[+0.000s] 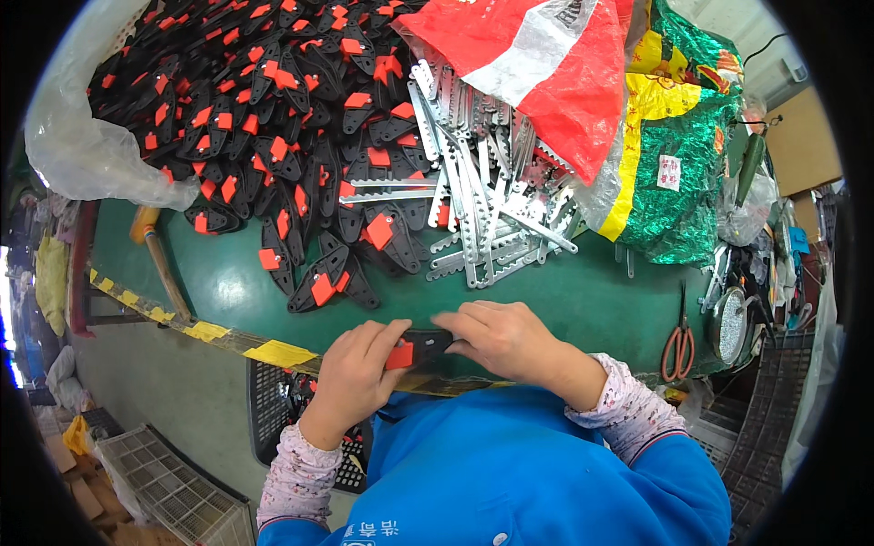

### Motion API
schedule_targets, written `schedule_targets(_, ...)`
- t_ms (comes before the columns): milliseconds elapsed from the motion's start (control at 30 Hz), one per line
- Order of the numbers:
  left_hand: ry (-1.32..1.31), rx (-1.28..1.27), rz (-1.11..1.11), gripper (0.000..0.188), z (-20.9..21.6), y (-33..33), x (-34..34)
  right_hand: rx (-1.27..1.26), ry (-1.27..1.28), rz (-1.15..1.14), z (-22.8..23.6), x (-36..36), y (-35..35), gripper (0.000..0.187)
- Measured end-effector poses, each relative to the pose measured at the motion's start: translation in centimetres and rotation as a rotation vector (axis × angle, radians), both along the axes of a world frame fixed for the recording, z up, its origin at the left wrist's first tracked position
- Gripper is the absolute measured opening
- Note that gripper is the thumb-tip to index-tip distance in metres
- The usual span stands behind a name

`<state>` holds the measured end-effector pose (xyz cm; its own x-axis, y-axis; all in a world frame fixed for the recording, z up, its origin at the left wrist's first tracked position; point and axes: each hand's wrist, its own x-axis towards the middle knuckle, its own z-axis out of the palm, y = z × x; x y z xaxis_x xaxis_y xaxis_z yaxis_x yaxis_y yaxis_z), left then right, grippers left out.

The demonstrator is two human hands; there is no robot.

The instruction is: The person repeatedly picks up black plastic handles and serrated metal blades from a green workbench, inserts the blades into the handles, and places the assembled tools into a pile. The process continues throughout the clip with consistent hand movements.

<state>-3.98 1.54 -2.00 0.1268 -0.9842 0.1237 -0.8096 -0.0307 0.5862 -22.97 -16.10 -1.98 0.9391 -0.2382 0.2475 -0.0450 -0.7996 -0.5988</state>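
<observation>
My left hand [357, 371] and my right hand [503, 338] meet at the near edge of the green table [564, 296], both gripping one black plastic clamp part with an orange-red tab [414, 348]. The left thumb presses the tab; the right fingers cover the part's other end. Beyond the hands lies a big heap of identical black and orange-red clamp parts [273, 118]. To its right sits a pile of silver notched metal strips [482, 200]. My blue jacket fills the bottom of the view.
Red-and-white plastic bag [537, 55] and green-yellow foil bag [678, 136] lie at the back right. Orange-handled scissors [678, 346] rest at the right edge. A wooden-handled tool [159, 255] lies at the left. Black crate [282, 405] under the table, white crate [173, 491] on the floor.
</observation>
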Motion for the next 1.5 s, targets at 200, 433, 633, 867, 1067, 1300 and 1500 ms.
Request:
schedule_targets(200, 0.012, 0.063, 0.02, 0.059, -1.3, 1.1, -1.0, 0.051, -0.057, -0.008, -0.9, 0.1, -2.9, 0.032)
schedule_targets(433, -0.024, -0.022, -0.025, 0.055, -1.9, 1.7, -0.2, -0.58, 0.025, -0.133, -3.8, 2.0, -9.9, 0.028)
schedule_targets(633, -0.303, -0.156, 0.515, 0.06, -3.2, -0.7, 5.1, -0.534, -0.138, 0.02, -3.1, 4.0, -7.5, 0.021)
schedule_targets(867, 0.009, -0.09, 0.325, 0.07, -2.0, 0.8, 3.2, -0.094, -0.231, 0.002, -2.1, 3.3, -3.4, 0.037)
schedule_targets(1067, 0.077, -0.107, 0.239, 0.069, -1.7, 1.1, 2.3, -0.261, -0.212, 0.045, -2.3, 3.6, -2.9, 0.046)
schedule_targets(1300, -0.045, -0.075, 0.122, 0.069, -0.5, 0.7, 2.0, -0.245, -0.149, -0.005, -2.2, 3.3, -1.6, 0.029)
schedule_targets(1500, 0.012, -0.111, 0.106, 0.065, -0.5, 0.8, 2.1, -0.214, -0.082, 0.061, -2.1, 2.2, -1.8, 0.03)
